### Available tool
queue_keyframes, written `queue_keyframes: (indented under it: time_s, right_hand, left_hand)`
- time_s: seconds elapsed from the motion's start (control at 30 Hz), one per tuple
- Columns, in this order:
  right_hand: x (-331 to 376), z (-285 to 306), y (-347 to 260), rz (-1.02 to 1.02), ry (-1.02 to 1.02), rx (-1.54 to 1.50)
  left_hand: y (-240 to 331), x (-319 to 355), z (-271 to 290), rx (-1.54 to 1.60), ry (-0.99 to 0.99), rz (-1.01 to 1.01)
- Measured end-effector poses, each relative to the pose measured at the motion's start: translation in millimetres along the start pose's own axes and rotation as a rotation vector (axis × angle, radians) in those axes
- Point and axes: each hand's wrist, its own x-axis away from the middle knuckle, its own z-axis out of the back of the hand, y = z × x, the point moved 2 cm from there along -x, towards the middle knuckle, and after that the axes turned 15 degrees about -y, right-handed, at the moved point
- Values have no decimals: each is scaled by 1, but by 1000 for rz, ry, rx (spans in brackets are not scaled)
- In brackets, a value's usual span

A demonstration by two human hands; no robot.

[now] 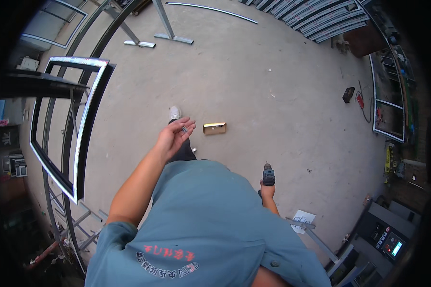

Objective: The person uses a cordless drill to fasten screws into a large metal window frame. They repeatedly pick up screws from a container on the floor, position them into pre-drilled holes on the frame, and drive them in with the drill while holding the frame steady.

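My left hand [176,136] is in front of me, palm up with loosely curled fingers. A few small silvery metal pieces [185,129] rest on its fingers; they look like screws, too small to be sure. To the right and lower down, my right hand [268,190] grips a cordless drill [269,176], its bit pointing ahead. The fingers round the drill's handle are mostly hidden. On the floor just right of my left hand lies a small open cardboard box [214,129], apart from both hands.
A black-and-silver window frame [92,115] stands on a metal rack at left. Wrapped profiles [316,19] are stacked at the far right. A dark battery-like block [348,94] lies on the floor at right, with a machine with a lit screen [392,244] at lower right.
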Motion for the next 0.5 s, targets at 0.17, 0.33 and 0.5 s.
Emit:
queue_keyframes:
  time_s: [0.17,0.33,0.5]
  right_hand:
    - [-27,-9,-93,80,54,-52]
    - [-27,-10,-185,-107,47,53]
    - [-35,-7,-287,-93,36,87]
  left_hand:
    - [55,-91,26,-42,9,80]
    - [145,-192,26,-48,-15,97]
    - [258,-280,4,-228,-104,106]
